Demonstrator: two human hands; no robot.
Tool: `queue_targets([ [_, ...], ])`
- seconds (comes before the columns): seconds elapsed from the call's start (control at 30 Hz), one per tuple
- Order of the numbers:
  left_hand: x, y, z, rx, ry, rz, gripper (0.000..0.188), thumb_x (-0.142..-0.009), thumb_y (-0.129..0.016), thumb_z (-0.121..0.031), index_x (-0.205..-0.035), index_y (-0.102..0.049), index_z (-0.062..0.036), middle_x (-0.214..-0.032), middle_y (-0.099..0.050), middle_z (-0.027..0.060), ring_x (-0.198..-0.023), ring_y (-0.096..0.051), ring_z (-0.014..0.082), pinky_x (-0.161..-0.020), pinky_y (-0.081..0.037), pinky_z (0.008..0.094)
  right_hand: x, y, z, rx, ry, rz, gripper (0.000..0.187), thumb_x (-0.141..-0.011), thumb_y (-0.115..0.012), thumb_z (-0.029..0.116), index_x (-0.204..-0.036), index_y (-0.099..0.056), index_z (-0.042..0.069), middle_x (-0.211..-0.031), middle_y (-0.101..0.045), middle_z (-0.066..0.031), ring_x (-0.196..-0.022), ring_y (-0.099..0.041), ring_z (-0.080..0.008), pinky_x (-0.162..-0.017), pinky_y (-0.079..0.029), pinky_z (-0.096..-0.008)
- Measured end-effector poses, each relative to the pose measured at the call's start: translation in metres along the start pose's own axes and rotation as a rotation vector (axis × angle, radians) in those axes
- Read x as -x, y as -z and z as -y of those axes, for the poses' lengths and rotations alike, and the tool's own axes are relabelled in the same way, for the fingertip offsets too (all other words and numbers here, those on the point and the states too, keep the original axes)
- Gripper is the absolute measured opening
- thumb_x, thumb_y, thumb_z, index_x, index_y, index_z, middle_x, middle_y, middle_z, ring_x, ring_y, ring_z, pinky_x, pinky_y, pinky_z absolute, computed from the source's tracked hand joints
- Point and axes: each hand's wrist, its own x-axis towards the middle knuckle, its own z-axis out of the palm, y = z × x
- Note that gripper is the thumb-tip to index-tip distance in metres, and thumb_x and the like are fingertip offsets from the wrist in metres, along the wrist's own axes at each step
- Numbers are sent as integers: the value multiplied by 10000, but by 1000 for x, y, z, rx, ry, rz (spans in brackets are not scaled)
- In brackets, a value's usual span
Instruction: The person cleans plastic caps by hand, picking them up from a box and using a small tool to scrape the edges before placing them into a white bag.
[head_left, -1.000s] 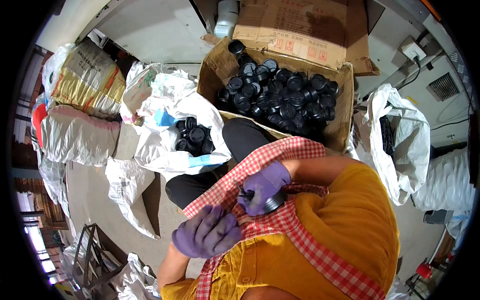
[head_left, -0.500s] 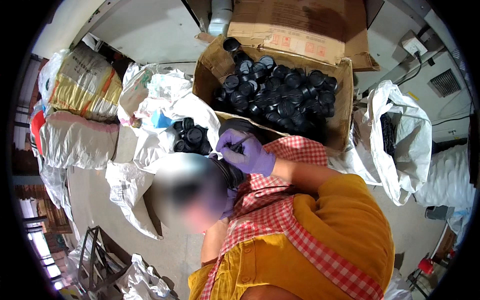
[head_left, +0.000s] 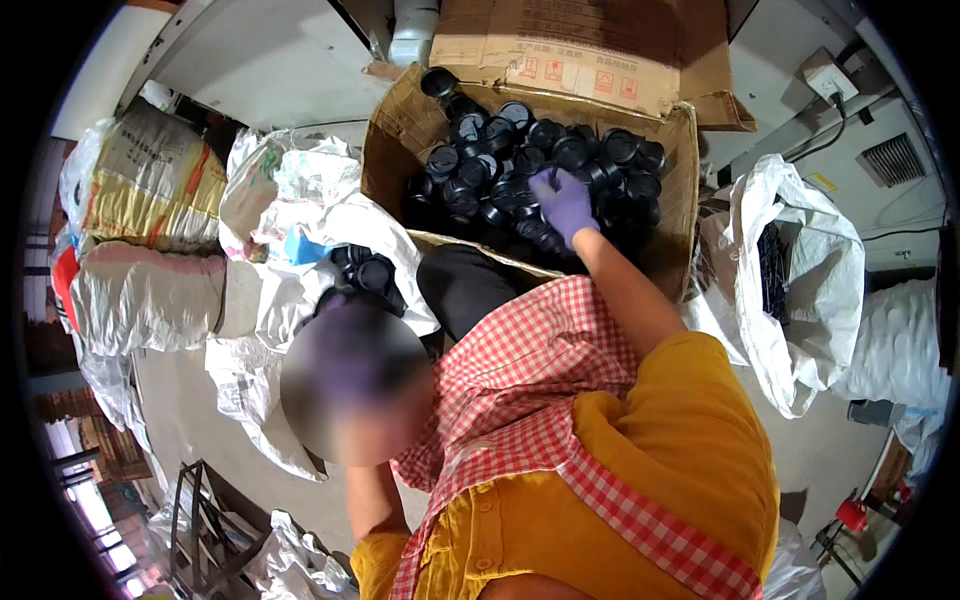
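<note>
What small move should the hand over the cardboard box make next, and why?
Probably close the right hand around one of the black round pieces: it reaches into the cardboard box, right at the heap. Whether it grips one yet, I cannot tell.

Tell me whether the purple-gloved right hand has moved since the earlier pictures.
Yes: the purple-gloved right hand has moved up and rightward, from short of the open brown cardboard box to over the round black pieces inside it.
</note>
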Motion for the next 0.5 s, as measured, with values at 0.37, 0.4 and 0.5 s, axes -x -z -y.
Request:
queue_targets([
  [0.37,55,-50,113,197,555,331,573,-721,-671,-84,-1264,-489,-88,-1399,-352,144,-1248,-392,255,-904,-424,354,-148,82,-71,719,59,-454,348,-791,-550,174,-1137,-562,144,-1122,-564,-150,-1006,-563,-325,-867,-456,-428],
  [0.4,57,-48,109,204,573,321,553,-724,-666,-83,-1252,-500,-83,-1393,-360,148,-1238,-407,258,-898,-432,348,-148,87,-67,779,-98,-341,338,-806,-533,188,-1141,-563,148,-1147,-557,-144,-1013,-560,-326,-869,-454,-426],
  [0.5,57,-37,73,-65,363,377,512,-731,-656,-85,-1224,-518,-67,-1371,-387,160,-1220,-435,267,-894,-445,339,-147,116,-76,865,-418,-149,311,-830,-493,229,-1108,-592,132,-1157,-563,-148,-1034,-555,-338,-871,-452,-425],
])
